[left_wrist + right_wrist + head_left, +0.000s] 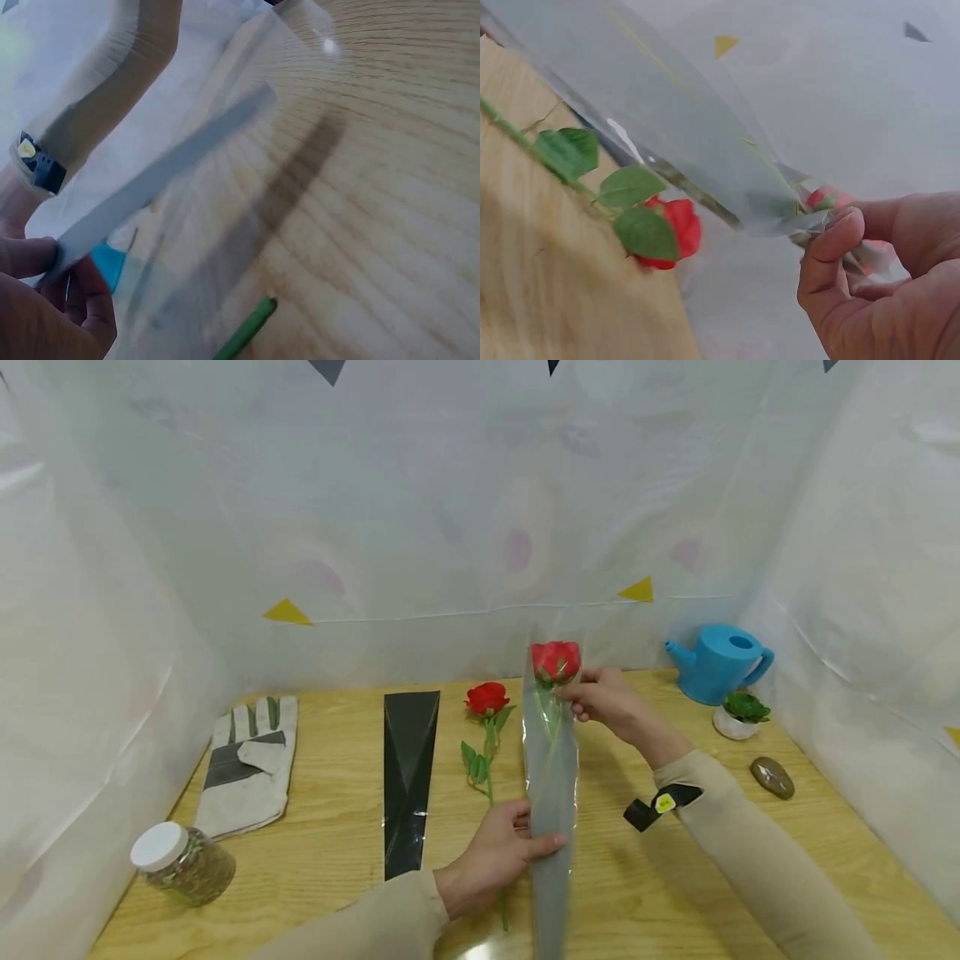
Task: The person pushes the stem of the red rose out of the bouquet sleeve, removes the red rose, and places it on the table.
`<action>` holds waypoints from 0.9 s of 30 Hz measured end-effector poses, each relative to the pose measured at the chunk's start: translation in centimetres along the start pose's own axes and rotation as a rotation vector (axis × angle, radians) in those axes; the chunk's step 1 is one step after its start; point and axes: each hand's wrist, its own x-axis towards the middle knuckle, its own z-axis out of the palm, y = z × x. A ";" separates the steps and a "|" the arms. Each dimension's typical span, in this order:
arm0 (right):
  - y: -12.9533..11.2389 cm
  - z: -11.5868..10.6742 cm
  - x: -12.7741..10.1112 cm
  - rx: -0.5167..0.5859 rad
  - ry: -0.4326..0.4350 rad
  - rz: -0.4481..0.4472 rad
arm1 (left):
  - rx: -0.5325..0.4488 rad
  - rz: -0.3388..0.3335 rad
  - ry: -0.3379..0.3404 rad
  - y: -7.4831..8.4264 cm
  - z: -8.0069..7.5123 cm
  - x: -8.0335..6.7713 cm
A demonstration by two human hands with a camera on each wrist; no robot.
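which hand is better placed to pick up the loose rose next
Probably the left hand: it holds the sleeve right beside the loose rose. The right hand pinches the sleeve's far side.

The sleeve runs off the bottom edge in the head view, so its tip is cut off. In the left wrist view the sleeve is blurred. The rose in the right hand is mostly hidden by fingers. The jar's contents are too small to tell.
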 end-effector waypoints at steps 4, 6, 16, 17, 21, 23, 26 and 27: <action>-1.6 -0.6 -1.7 0.020 -0.021 -0.032 | 0.066 0.063 -0.045 0.7 -0.8 -0.6; -2.4 -0.7 -2.6 0.017 -0.042 -0.052 | 0.110 0.097 -0.064 1.0 -1.1 -1.1; -5.4 -0.1 -6.7 0.103 -0.129 -0.119 | 0.223 0.199 -0.105 3.0 -1.8 -2.9; -5.7 -0.1 -7.1 0.108 -0.129 -0.134 | 0.222 0.200 -0.106 3.2 -1.8 -2.9; -6.5 0.1 -8.3 0.123 -0.130 -0.224 | 0.232 0.224 -0.099 3.8 -1.9 -3.2; -6.9 0.3 -8.8 0.137 -0.126 -0.268 | 0.242 0.242 -0.085 4.1 -1.9 -3.5; -7.3 0.8 -9.8 0.150 -0.121 -0.325 | 0.262 0.279 -0.064 4.4 -2.1 -3.9; -7.5 1.0 -10.0 0.152 -0.115 -0.341 | 0.269 0.286 -0.058 4.5 -2.2 -4.1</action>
